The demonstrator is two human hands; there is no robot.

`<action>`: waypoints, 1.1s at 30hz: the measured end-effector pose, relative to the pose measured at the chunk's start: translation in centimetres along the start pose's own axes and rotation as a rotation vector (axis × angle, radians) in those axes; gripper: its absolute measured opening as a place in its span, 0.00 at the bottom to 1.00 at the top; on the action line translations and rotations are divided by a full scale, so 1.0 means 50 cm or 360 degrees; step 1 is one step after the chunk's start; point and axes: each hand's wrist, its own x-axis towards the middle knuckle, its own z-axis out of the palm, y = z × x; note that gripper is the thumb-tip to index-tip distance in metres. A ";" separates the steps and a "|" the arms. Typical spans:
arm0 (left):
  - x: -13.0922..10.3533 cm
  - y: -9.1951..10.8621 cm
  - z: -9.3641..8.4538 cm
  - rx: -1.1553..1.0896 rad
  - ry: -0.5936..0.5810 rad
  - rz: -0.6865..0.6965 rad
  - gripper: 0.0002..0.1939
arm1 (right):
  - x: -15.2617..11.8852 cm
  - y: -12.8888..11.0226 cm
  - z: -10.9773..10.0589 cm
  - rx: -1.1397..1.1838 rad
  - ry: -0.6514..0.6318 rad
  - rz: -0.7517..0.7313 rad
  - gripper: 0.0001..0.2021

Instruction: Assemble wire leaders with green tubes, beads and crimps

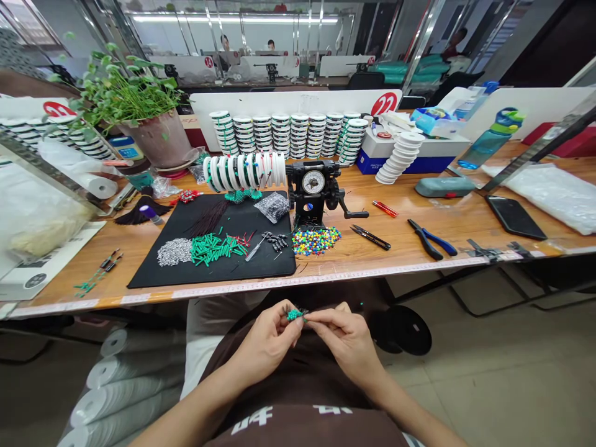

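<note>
Two beaded green strands (99, 273), left of the black mat (153, 271). Four white rolls (135, 370) below, front-left of mat. One potted plant (161, 139), behind mat's left rear. On mat: one silver bead pile (174, 252), one green tube pile (215, 249), black beads (277, 241), one clear bag (272, 207). About eight spool stacks (281, 133) behind mat. Left hand (267, 341), in front of mat, pinches one teal beaded piece (294, 315) between thumb and fingers. One winder (313, 192) at mat's right rear, loaded with a row of spools, overlapped, no sure count; it partly blocks the stacks. Multicolour bead pile (317, 241) just right of mat. Right hand (347, 335), front-right of mat, fingertips pinched at the piece's right end; exact grip too small to tell. Right of mat: one snips (371, 237), one red lighter-like item (385, 208), one pliers (431, 239), one phone (515, 217). Sign (385, 103) behind mat's right reads "22"; farther back, "14" and "15". Shirt lettering (251, 419) nearest wearer, cut off, unreadable.
</note>
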 end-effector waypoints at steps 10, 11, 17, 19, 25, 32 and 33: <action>-0.005 0.001 0.005 -0.0077 0.0046 -0.0012 0.22 | -0.006 -0.018 0.029 0.0601 0.0052 0.0409 0.15; -0.005 0.003 0.004 -0.0052 0.0069 -0.0030 0.23 | -0.006 -0.015 0.032 0.0586 0.0072 0.0411 0.15; -0.004 0.003 -0.005 0.0143 0.0249 0.0036 0.15 | -0.005 -0.010 0.039 0.0210 0.0085 0.0257 0.11; -0.005 -0.001 -0.012 0.0193 0.0315 0.0118 0.15 | 0.001 -0.019 0.036 0.0033 0.0027 0.0138 0.09; -0.001 -0.014 -0.027 0.0226 0.0287 0.0109 0.16 | 0.011 -0.047 0.017 -0.0442 -0.0094 -0.0232 0.10; -0.003 0.005 -0.031 0.0285 0.0234 0.0104 0.17 | 0.013 -0.024 0.001 -0.0543 -0.0047 -0.0312 0.07; -0.006 0.008 -0.043 0.0244 0.0228 0.0084 0.17 | 0.015 -0.013 -0.012 -0.0509 -0.0031 -0.0235 0.06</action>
